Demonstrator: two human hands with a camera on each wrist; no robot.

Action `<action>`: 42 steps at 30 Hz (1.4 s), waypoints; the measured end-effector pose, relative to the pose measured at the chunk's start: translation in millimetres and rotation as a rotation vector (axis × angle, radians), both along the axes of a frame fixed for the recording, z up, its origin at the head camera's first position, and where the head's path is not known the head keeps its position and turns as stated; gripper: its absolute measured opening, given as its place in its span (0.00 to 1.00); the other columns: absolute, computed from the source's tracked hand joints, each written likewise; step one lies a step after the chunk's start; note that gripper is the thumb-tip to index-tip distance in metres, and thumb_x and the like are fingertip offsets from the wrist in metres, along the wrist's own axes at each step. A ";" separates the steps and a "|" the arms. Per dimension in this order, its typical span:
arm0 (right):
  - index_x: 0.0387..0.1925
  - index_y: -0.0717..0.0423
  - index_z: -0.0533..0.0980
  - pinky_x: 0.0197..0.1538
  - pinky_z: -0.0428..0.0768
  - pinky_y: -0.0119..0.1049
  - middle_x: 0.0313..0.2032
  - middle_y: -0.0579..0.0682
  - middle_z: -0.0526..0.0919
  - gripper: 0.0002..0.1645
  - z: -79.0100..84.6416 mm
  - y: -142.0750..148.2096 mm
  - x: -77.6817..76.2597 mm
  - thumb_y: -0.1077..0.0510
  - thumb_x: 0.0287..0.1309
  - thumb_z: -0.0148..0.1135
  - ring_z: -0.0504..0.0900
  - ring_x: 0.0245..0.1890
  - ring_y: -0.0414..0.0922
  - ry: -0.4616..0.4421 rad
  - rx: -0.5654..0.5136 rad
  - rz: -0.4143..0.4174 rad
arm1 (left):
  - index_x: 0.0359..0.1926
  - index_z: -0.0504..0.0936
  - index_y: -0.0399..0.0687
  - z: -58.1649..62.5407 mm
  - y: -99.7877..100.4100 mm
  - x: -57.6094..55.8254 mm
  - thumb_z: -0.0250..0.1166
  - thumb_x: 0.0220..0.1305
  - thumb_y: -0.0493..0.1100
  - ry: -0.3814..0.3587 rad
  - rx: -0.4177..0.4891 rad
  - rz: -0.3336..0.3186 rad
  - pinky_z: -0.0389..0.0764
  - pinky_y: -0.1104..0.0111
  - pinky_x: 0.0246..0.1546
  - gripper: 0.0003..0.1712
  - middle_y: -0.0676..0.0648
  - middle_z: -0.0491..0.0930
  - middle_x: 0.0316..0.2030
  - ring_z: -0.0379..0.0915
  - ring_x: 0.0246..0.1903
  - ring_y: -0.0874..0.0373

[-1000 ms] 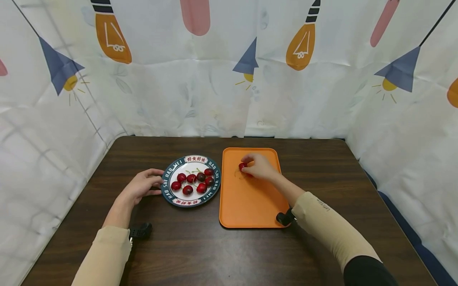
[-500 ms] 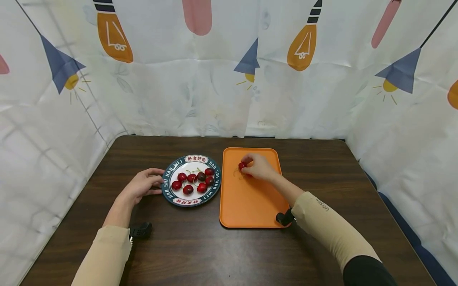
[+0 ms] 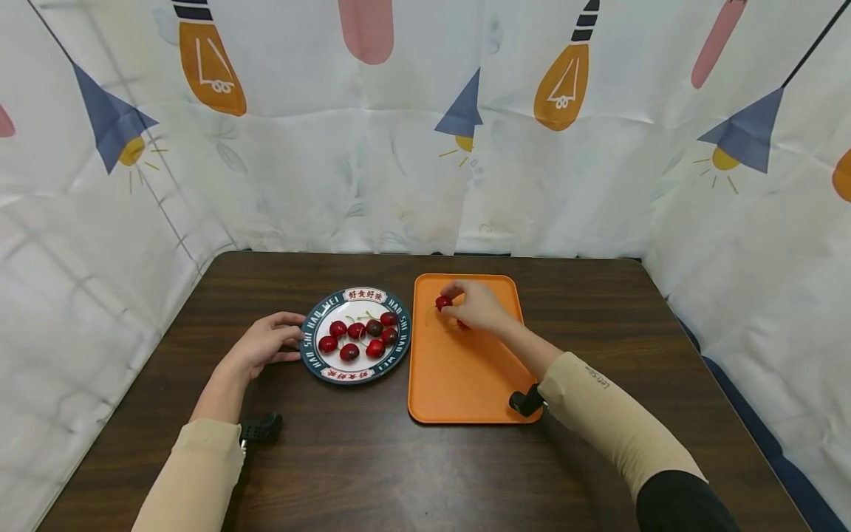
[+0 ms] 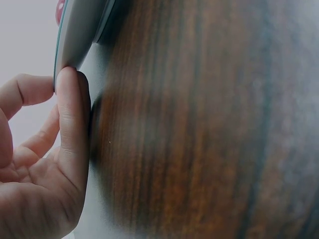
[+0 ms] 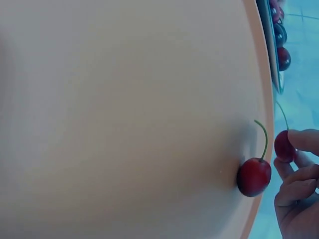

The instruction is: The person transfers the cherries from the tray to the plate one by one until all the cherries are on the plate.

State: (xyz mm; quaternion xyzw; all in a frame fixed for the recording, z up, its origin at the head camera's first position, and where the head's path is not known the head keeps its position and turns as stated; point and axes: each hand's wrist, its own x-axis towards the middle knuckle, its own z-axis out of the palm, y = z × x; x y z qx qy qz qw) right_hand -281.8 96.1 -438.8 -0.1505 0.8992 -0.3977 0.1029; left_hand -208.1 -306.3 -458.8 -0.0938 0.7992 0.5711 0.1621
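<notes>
A round plate with a dark blue-green lettered rim bears several red cherries. My left hand pinches its left edge; in the left wrist view the thumb lies under the rim and a bent finger touches from above. Over the orange tray, my right hand pinches a stemmed cherry between thumb and fingertips, lifted off the tray. A second stemmed cherry lies on the tray, mostly hidden under the hand in the head view.
Plate and tray stand side by side on a dark wooden table. A printed white curtain encloses the table's back and sides. Black bands with small devices sit on both wrists, the right one over the tray's near right corner.
My right hand has raised its cherry and shifted slightly left and away from me, revealing part of the second cherry below. The left hand and plate hold still.
</notes>
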 end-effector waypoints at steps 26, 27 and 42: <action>0.55 0.55 0.80 0.55 0.79 0.43 0.50 0.49 0.83 0.20 13.6 -25.9 0.8 0.54 0.64 0.72 0.79 0.52 0.53 0.099 0.003 0.064 | 0.73 0.62 0.35 -1.7 -0.8 -2.0 0.57 0.78 0.43 -0.001 0.000 -0.009 0.86 0.64 0.46 0.30 0.34 0.71 0.57 0.76 0.46 0.50; 0.55 0.55 0.80 0.56 0.79 0.43 0.50 0.49 0.83 0.20 13.6 -27.3 0.9 0.55 0.64 0.72 0.79 0.52 0.54 0.102 -0.003 0.071 | 0.74 0.62 0.35 -1.7 -0.9 -1.9 0.56 0.78 0.43 0.000 0.001 -0.009 0.86 0.64 0.46 0.30 0.34 0.71 0.57 0.76 0.46 0.49; 0.53 0.53 0.81 0.47 0.80 0.37 0.48 0.47 0.83 0.18 16.3 -48.9 9.5 0.55 0.64 0.72 0.79 0.49 0.50 0.118 -0.024 0.149 | 0.74 0.62 0.35 -3.2 -1.5 -0.8 0.56 0.78 0.43 0.007 0.007 -0.005 0.86 0.64 0.47 0.30 0.33 0.70 0.58 0.75 0.47 0.48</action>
